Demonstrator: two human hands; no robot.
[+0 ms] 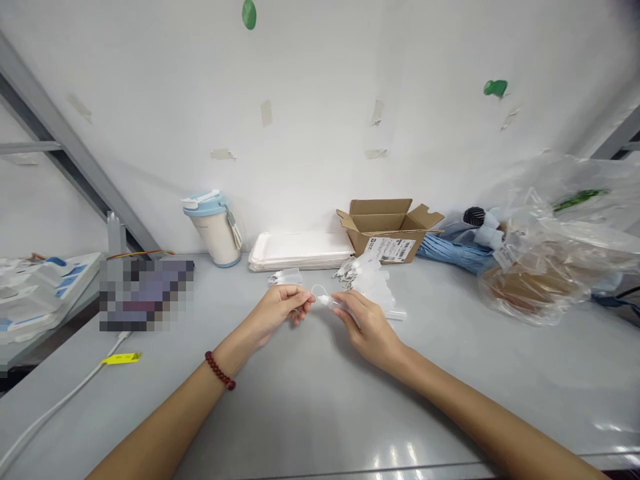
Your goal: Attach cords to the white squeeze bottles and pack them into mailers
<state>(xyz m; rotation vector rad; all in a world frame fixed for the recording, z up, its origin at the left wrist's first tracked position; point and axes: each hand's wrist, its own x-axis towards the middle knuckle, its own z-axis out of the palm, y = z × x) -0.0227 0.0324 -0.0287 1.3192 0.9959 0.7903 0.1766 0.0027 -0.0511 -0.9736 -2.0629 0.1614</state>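
Grey tabletop (310,407) meets a taped white wall (280,113), an open cardboard box (385,230) at its back edge; right hand (367,327) fingers pinch a clear plastic tube (333,304) mid-tabletop, left hand (278,312) fingers pinching its thin loop (319,291).

Smooth clear plastic piece (331,303), glossy grey tabletop (300,413), matt corrugated cardboard box (383,223), crinkled transparent plastic bag (545,230)
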